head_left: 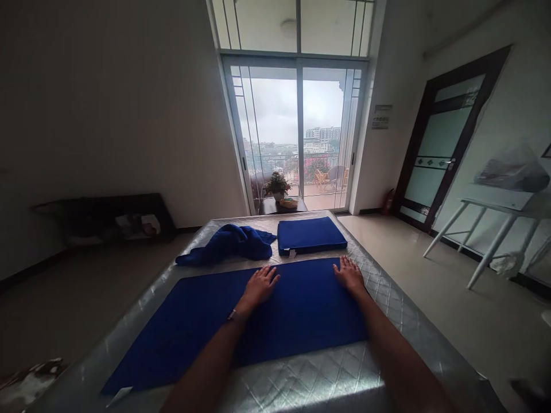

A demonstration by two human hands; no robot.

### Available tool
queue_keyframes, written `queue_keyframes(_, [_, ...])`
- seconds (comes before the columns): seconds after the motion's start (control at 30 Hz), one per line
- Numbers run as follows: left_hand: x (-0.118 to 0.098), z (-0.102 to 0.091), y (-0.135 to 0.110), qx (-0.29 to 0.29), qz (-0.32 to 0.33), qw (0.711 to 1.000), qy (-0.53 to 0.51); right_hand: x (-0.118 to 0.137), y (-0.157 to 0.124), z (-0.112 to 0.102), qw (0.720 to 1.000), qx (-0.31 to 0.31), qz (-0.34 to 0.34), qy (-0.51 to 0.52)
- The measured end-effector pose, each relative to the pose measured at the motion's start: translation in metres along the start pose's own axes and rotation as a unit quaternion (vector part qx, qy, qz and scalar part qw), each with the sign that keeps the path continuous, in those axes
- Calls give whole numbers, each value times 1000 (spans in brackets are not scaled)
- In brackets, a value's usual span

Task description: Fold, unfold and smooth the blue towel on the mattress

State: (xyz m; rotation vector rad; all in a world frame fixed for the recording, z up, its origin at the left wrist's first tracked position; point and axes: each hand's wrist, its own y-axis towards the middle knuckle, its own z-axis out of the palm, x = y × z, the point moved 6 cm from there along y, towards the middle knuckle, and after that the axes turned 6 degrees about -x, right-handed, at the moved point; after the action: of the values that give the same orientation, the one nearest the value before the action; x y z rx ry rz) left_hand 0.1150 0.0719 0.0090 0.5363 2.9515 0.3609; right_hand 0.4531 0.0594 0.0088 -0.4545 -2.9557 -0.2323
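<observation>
A blue cloth (301,310) lies spread flat across a silvery quilted mattress (310,378), with a white tag at its near left corner. My left hand (260,284) rests palm down on the cloth's middle, near its far edge, fingers stretched out. At the far right corner, my right hand (349,274) lies flat with its fingers extended over the edge. Just beyond is a neatly folded blue stack (310,234) with a small white tag. Left of that stack sits a crumpled blue cloth (232,244).
A small dark table (269,205) with a potted plant (278,184) stands beyond the mattress, before sliding glass doors (298,132). To the right, a grey-white stool (508,215) carries a plastic bag (514,166). A dark low object (159,215) lies along the left wall.
</observation>
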Motion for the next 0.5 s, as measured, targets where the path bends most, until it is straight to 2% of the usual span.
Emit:
queue_keyframes(0.07, [5,8,1,14,-5,1000,-7,0,0,0,1000,-2,1,0])
queue_keyframes(0.17, [37,9,-7,29,-23,999,2,0,-1,0,1000,-6,-1,0])
queue_keyframes(0.3, [104,-2,-28,37,-89,995,19,0,0,1,1000,6,-2,5])
queue_keyframes(0.43, [185,-15,-59,32,-175,984,25,-2,2,3,1000,10,-1,-5])
queue_keyframes(0.5, [224,-20,-73,13,-195,980,36,-3,3,4,1000,5,0,-15])
